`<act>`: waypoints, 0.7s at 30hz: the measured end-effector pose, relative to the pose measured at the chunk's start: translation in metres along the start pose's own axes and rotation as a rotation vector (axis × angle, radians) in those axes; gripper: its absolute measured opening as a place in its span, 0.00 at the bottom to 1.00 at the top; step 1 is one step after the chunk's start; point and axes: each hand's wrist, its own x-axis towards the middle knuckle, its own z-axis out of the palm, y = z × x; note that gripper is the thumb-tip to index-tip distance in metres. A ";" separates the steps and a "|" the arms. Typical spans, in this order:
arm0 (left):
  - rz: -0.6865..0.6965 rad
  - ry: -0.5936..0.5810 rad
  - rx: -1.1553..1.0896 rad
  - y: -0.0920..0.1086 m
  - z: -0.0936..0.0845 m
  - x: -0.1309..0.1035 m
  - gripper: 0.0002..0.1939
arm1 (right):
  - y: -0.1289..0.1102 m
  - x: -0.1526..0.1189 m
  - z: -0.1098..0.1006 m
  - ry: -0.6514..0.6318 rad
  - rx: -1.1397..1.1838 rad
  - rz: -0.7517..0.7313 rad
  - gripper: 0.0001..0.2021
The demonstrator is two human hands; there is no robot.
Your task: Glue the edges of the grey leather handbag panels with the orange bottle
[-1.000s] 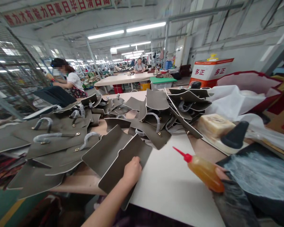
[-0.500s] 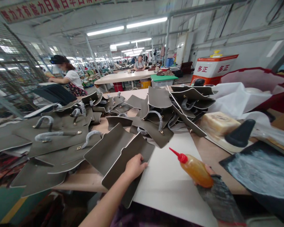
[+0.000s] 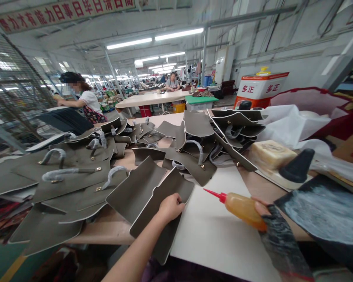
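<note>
The left hand (image 3: 170,206) rests closed on a grey-green leather panel (image 3: 161,203), fingers curled over its right edge, pressing it against the white sheet (image 3: 211,231) that covers the near part of the worktop (image 3: 106,227). To its right, well apart, the right hand (image 3: 260,206), in a dark sleeve, grips an amber squeeze bottle (image 3: 242,207) whose red nozzle points left toward the panel, just above the sheet. Just left of the left hand lies a second, similar panel (image 3: 135,188). Beyond both hands a heap of leather pieces with wrapped handles (image 3: 191,150) spreads across the worktop. Right of the right hand sits a black cone (image 3: 297,166) beside a tan block (image 3: 269,154). Farther off, a person in a white top (image 3: 86,102) works at another table.
</note>
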 end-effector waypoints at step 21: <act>0.032 0.053 -0.222 -0.015 0.015 0.013 0.13 | 0.006 -0.010 0.062 -0.087 -0.465 -0.276 0.21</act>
